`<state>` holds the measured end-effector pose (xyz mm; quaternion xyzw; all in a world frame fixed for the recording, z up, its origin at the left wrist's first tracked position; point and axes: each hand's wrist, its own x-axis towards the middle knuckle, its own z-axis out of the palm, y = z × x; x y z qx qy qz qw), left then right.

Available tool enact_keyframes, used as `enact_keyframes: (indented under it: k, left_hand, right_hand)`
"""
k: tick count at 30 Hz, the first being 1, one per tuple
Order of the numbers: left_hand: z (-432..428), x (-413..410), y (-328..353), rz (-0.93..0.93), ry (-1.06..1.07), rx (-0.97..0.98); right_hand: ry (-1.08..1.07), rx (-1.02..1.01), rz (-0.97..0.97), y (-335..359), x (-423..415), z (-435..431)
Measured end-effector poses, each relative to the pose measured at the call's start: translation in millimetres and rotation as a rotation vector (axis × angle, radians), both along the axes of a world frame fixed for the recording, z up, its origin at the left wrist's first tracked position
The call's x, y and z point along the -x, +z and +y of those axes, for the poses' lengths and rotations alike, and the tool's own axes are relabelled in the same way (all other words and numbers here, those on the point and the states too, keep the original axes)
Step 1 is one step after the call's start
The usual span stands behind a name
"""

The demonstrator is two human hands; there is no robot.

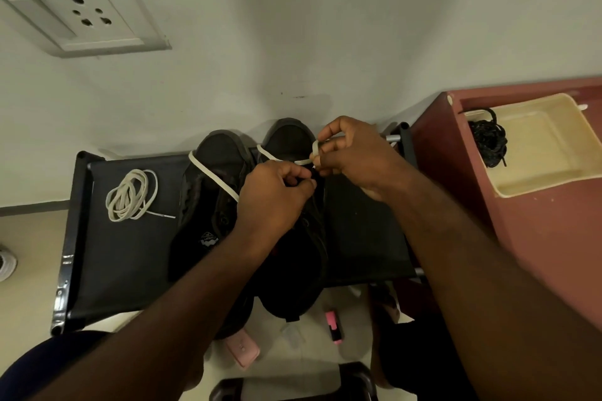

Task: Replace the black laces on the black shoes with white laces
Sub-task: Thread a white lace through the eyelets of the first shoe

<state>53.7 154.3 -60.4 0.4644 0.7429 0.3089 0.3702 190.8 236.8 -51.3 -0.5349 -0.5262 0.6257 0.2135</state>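
Observation:
Two black shoes stand side by side on a black rack point(123, 257), toes toward the wall: the left shoe point(208, 192) and the right shoe point(293, 140). A white lace point(215, 177) runs across both shoes. My left hand point(273, 202) sits over the right shoe's eyelets with its fingers curled, pinching the lace. My right hand point(351, 153) pinches the other end of that lace, looped over its fingers just above the shoe. A second white lace point(130, 195) lies coiled on the rack to the left. Black laces point(488, 140) lie bundled in a cream tray point(547, 172).
The tray rests on a maroon cabinet point(537, 238) at the right. A wall with a socket plate point(81, 13) is directly behind the rack. On the floor below lie a pink phone point(242, 348) and a pink marker point(334, 325).

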Motion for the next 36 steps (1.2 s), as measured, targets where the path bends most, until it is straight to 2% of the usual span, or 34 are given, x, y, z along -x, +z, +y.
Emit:
enact_keyframes:
  k: [9,13,18,25,30,36]
  left_hand:
    - [12.9,-2.6,-1.3,0.123,-0.022,0.027]
    - [13.8,1.9,1.7,0.071,-0.055,0.036]
    - [13.8,2.5,6.6,0.024,-0.073,0.066]
    - [13.6,2.0,4.7,0.02,-0.05,0.07]
    - [14.1,3.2,9.0,0.011,-0.079,0.075]
    - [11.6,3.1,15.2,0.05,-0.104,0.078]
  right_hand:
    - [-0.105,0.07,0.086,-3.1,1.5,-3.9]
    - [-0.144,0.128,0.093,-4.2,1.9,-3.8]
    - [-0.169,0.079,0.006,-3.6,3.6,-5.7]
    - [-0.151,0.153,-0.017,-0.5,2.1,-8.3]
    - [-0.092,-0.005,-0.073,2.0,7.1,-13.2]
    - [0.033,-0.037,-0.109,4.4,-1.2,-10.6]
